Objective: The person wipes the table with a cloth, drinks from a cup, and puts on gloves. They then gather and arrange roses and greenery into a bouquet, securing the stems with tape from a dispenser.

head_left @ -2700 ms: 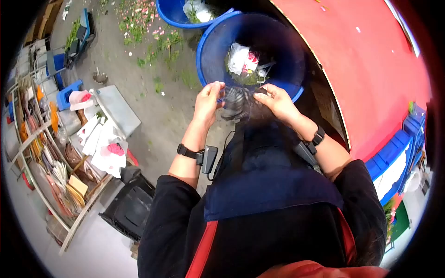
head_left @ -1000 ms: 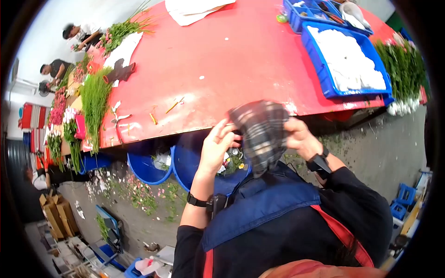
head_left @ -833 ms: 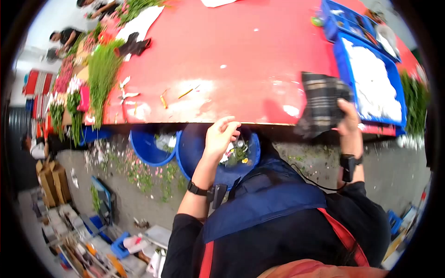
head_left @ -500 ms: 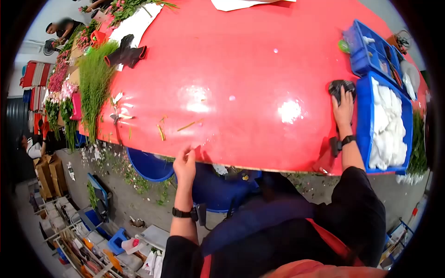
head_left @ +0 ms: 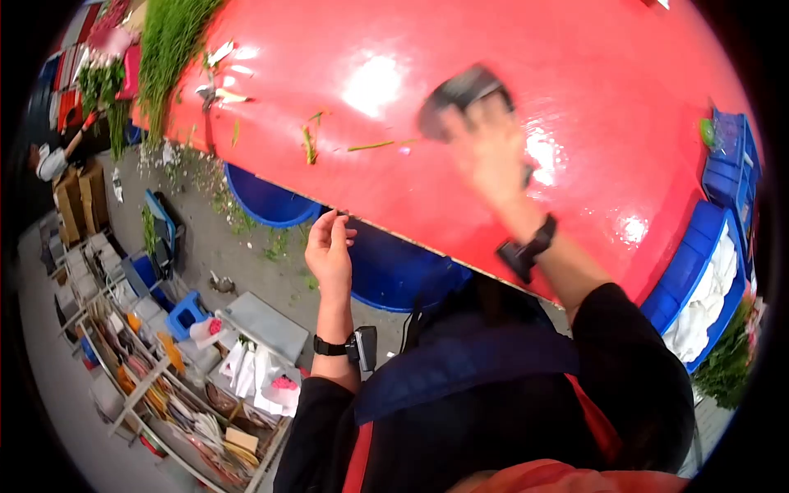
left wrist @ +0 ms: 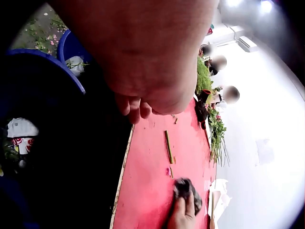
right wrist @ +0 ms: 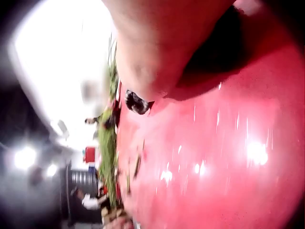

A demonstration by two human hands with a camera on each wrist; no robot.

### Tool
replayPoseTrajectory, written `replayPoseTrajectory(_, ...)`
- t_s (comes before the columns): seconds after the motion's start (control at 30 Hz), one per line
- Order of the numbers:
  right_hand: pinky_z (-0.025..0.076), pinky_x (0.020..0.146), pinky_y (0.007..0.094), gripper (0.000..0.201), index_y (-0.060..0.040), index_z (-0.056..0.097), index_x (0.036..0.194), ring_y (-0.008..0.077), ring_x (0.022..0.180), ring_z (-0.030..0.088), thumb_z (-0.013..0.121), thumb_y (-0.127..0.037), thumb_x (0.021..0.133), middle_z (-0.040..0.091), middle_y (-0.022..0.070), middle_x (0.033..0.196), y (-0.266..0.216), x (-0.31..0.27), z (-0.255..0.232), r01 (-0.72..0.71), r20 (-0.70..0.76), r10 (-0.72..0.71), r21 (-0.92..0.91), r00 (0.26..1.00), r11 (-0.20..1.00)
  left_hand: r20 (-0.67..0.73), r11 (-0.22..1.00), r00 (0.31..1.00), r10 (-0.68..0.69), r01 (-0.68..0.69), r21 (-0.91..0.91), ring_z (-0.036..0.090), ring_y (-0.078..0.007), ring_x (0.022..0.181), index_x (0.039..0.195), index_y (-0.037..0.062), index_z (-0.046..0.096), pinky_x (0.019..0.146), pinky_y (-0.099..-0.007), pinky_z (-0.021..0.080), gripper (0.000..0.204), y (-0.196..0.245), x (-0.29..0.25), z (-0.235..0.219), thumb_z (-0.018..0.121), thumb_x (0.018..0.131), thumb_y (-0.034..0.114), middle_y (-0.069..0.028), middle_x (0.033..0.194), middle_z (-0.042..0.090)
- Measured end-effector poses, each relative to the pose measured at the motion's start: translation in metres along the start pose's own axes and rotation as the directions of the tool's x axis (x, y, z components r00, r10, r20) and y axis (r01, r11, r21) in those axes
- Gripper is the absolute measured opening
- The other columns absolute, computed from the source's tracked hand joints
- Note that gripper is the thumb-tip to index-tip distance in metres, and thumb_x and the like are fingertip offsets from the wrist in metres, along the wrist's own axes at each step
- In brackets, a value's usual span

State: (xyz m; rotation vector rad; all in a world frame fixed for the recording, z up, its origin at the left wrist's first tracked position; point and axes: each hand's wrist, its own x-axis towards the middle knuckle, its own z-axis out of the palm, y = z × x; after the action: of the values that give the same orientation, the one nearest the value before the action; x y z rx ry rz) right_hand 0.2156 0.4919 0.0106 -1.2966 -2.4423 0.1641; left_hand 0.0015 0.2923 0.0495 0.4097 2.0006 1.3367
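My right hand (head_left: 493, 156) presses a dark checked cloth (head_left: 467, 89) flat on the red tabletop (head_left: 592, 107), the fingers spread over it; both are blurred. In the left wrist view that hand (left wrist: 183, 218) lies on the crumpled cloth (left wrist: 196, 194). The right wrist view shows only a bit of the cloth (right wrist: 137, 102) past the hand (right wrist: 147, 71). My left hand (head_left: 330, 253) hangs beside the table's front edge with loosely bent fingers and holds nothing. Green stem pieces (head_left: 370, 146) lie left of the cloth.
Clippers (head_left: 220, 95) and long green stems (head_left: 168, 62) are at the left of the table. Blue bins (head_left: 403, 275) stand below the front edge. A blue crate of white items (head_left: 703, 287) sits at the right. A cluttered cart (head_left: 181, 394) stands lower left.
The cloth, earlier in both hands, went to the right by the crate and was laid on the table. Since then my right hand has slid it leftward. My left hand let go of it.
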Motion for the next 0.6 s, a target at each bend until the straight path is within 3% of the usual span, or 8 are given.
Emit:
replayPoseTrajectory(0.13, 0.039, 0.091, 0.0507, 0.036, -0.0207, 0.063, 0.115, 0.0282, 0.114, 0.050, 0.059, -0.018, 0.079, 0.057, 0.0060, 0.120, -0.133, -0.050, 0.013, 0.221, 0.127, -0.331, 0.521, 0.935, 0.825, -0.075, 1.000, 0.997, 0.010, -0.010, 0.003, 0.063, -0.0114, 0.072, 0.114, -0.0009, 0.058, 0.060, -0.0212, 0.048, 0.021, -0.007, -0.014, -0.040, 0.059, 0.094, 0.008, -0.0084, 0.097, 0.067)
replayPoseTrajectory(0.23, 0.041, 0.087, 0.0435, 0.034, -0.0150, 0.066, 0.108, 0.0270, 0.104, 0.053, 0.063, -0.012, 0.074, 0.061, 0.0056, 0.111, -0.152, -0.040, 0.005, 0.145, 0.188, -0.454, 0.784, 0.871, 0.604, -0.158, 1.000, 0.987, 0.015, -0.011, 0.028, 0.063, -0.0117, 0.072, 0.114, -0.0008, 0.059, 0.060, -0.0216, 0.048, 0.022, -0.015, -0.032, -0.082, 0.060, 0.094, 0.008, -0.0077, 0.096, 0.067)
replayPoseTrajectory(0.3, 0.041, 0.091, 0.0404, 0.035, -0.0083, 0.065, 0.109, 0.0297, 0.100, 0.055, 0.065, -0.009, 0.074, 0.062, 0.0081, 0.108, -0.125, -0.014, -0.009, 0.114, 0.060, -0.322, 0.861, 0.945, 0.496, -0.246, 0.998, 0.969, -0.034, 0.046, 0.046, 0.064, -0.0118, 0.072, 0.114, -0.0011, 0.059, 0.060, -0.0218, 0.048, 0.022, -0.028, -0.052, -0.116, 0.060, 0.094, 0.008, -0.0073, 0.096, 0.067)
replayPoseTrajectory(0.37, 0.047, 0.090, 0.0355, 0.031, -0.0031, 0.063, 0.110, 0.0220, 0.099, 0.061, 0.065, -0.006, 0.079, 0.064, 0.0094, 0.105, -0.085, 0.024, -0.038, -0.064, 0.081, -0.010, 0.859, 0.997, 0.507, -0.326, 0.991, 0.940, -0.104, 0.124, 0.042, 0.064, -0.0120, 0.072, 0.114, -0.0014, 0.058, 0.061, -0.0221, 0.048, 0.023, -0.052, -0.076, -0.151, 0.060, 0.094, 0.009, -0.0071, 0.095, 0.067)
replayPoseTrajectory(0.43, 0.048, 0.090, 0.0320, 0.029, 0.0003, 0.062, 0.113, 0.0210, 0.102, 0.063, 0.060, -0.005, 0.085, 0.065, 0.0134, 0.108, -0.025, 0.076, -0.026, -0.039, -0.039, 0.115, 0.799, 0.993, 0.600, -0.378, 0.984, 0.912, -0.160, 0.178, 0.011, 0.064, -0.0136, 0.071, 0.113, -0.0021, 0.058, 0.059, -0.0229, 0.048, 0.022, -0.086, -0.106, -0.182, 0.059, 0.094, 0.008, -0.0084, 0.095, 0.067)
replayPoseTrajectory(0.47, 0.050, 0.088, 0.0342, 0.030, -0.0023, 0.063, 0.114, 0.0255, 0.100, 0.064, 0.059, -0.010, 0.086, 0.066, 0.0134, 0.109, 0.010, 0.102, -0.009, 0.083, -0.197, 0.031, 0.542, 0.980, 0.836, -0.400, 0.979, 0.897, -0.190, 0.206, -0.003, 0.064, -0.0144, 0.071, 0.113, -0.0024, 0.058, 0.058, -0.0233, 0.047, 0.022, -0.099, -0.122, -0.195, 0.059, 0.093, 0.008, -0.0090, 0.094, 0.066)
replayPoseTrajectory(0.53, 0.051, 0.084, 0.0410, 0.030, -0.0074, 0.066, 0.113, 0.0324, 0.099, 0.063, 0.059, -0.016, 0.085, 0.066, 0.0123, 0.111, 0.051, 0.131, 0.045, 0.087, -0.260, -0.073, 0.043, 0.963, 0.995, -0.432, 0.959, 0.865, -0.257, 0.284, -0.002, 0.064, -0.0146, 0.071, 0.113, -0.0022, 0.058, 0.058, -0.0234, 0.048, 0.022, -0.112, -0.154, -0.206, 0.059, 0.094, 0.009, -0.0090, 0.094, 0.067)
replayPoseTrajectory(0.6, 0.050, 0.086, 0.0410, 0.033, -0.0091, 0.067, 0.113, 0.0364, 0.096, 0.063, 0.063, -0.015, 0.080, 0.066, 0.0154, 0.107, 0.004, 0.160, 0.074, 0.179, -0.275, -0.132, 0.152, 0.952, 0.972, -0.438, 0.938, 0.842, -0.316, 0.346, -0.011, 0.065, -0.0142, 0.071, 0.113, -0.0017, 0.058, 0.059, -0.0234, 0.049, 0.022, -0.127, -0.176, -0.206, 0.059, 0.094, 0.009, -0.0084, 0.094, 0.067)
